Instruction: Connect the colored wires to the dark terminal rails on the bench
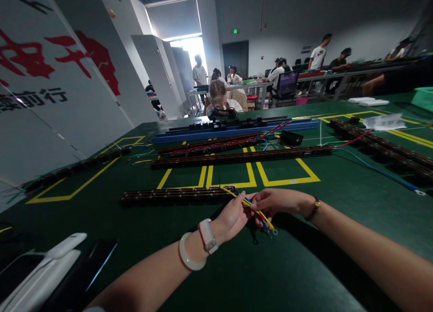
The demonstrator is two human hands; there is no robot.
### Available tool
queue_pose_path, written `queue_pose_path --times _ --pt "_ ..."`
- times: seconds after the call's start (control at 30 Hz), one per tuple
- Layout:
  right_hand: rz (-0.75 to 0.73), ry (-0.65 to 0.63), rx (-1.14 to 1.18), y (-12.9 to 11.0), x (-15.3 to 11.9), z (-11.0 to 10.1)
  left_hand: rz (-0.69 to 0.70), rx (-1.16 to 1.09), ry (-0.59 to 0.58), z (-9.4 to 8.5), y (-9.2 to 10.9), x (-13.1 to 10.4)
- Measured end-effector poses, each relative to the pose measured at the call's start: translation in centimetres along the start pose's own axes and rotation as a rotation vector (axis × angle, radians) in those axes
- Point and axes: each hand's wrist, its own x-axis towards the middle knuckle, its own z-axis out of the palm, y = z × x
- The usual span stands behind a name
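A bundle of wires [265, 220], yellow, blue and red with ring terminals on the loose ends, comes off the right end of a long dark strip [176, 196] lying on the green table. My left hand [235, 216] grips the bundle near the strip, thumb on top. Close against it, my right hand [270, 201] pinches the same wires nearer their terminals. The ring ends stick out below my right fingers, over the table. Some of the right fingertips are hidden behind the wires.
More dark strips [243, 157] with coloured leads lie across the green table [304, 267], which carries yellow tape outlines. Blue rails [237, 132] lie at the far side. White devices [64, 262] and a dark phone-like slab [86, 271] sit front left. A person [219, 97] sits opposite.
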Motion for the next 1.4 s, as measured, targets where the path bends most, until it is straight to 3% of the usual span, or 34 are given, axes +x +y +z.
queue_pose_path --times 0.23,0.47,0.67,0.83,1.23,1.4 --pt "-0.093 -0.041 0.315 1.0 0.5 -0.4 0.003 -0.070 -0.001 -1.1 -0.4 0.5" --pt "-0.032 0.071 0.345 0.7 0.7 0.5 0.009 -0.090 -0.038 -1.2 -0.1 0.3" --pt "0.037 -0.059 0.381 0.4 0.8 1.2 -0.021 -0.104 -0.055 -1.3 0.0 0.2" --pt "0.018 -0.021 0.433 0.1 0.4 1.7 0.010 -0.138 -0.077 -1.2 0.2 0.2" --pt "-0.071 0.094 0.266 0.7 0.7 1.5 0.046 -0.129 -0.075 -1.1 0.2 0.2" --pt "-0.093 0.175 0.026 0.0 0.5 1.9 0.012 -0.097 -0.009 -1.3 0.0 0.4"
